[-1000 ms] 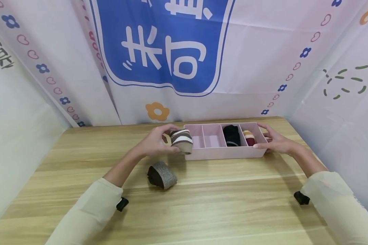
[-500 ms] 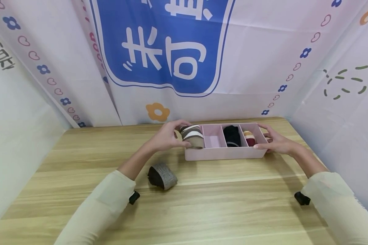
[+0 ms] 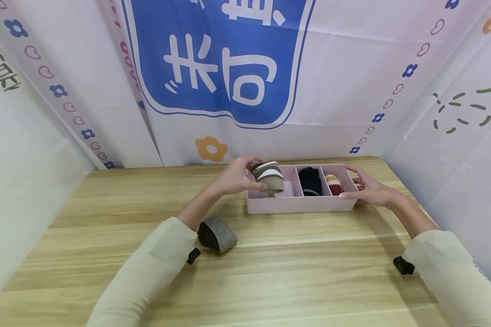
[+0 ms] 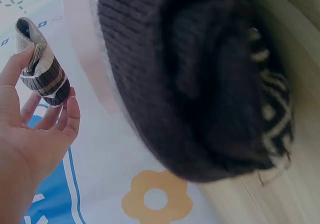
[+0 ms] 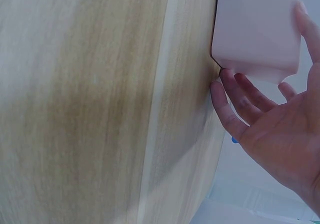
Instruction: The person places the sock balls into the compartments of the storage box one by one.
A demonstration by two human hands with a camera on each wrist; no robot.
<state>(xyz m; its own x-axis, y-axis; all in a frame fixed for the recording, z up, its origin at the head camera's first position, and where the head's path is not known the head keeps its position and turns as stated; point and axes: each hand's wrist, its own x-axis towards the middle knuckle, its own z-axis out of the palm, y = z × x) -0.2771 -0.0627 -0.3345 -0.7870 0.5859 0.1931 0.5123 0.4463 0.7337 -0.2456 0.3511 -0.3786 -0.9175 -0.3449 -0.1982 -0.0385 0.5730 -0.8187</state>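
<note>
My left hand [image 3: 238, 178] pinches a rolled striped sock [image 3: 268, 176] in brown, white and tan between thumb and fingers. It hangs over the two left compartments of a pink divided box [image 3: 294, 205], covering part of them. In the left wrist view the same sock [image 4: 47, 79] is seen from below, fingers at its lower end. My right hand [image 3: 372, 190] holds the box's right end, thumb on the front rim. In the right wrist view, fingertips [image 5: 227, 77] touch the end wall's lower edge. A black rolled sock [image 3: 309, 181] and a red-and-yellow one [image 3: 333, 184] fill the right compartments.
A grey rolled sock [image 3: 221, 234] with a dark opening lies on the wooden table [image 3: 294, 272], near my left forearm; it looms large in the left wrist view. A printed white cloth [image 3: 331, 91] rises right behind the box, with more cloth at both sides.
My left hand has carried the striped sock rightward from beside the box's left end to over its left compartments. My right hand has stayed on the right end.
</note>
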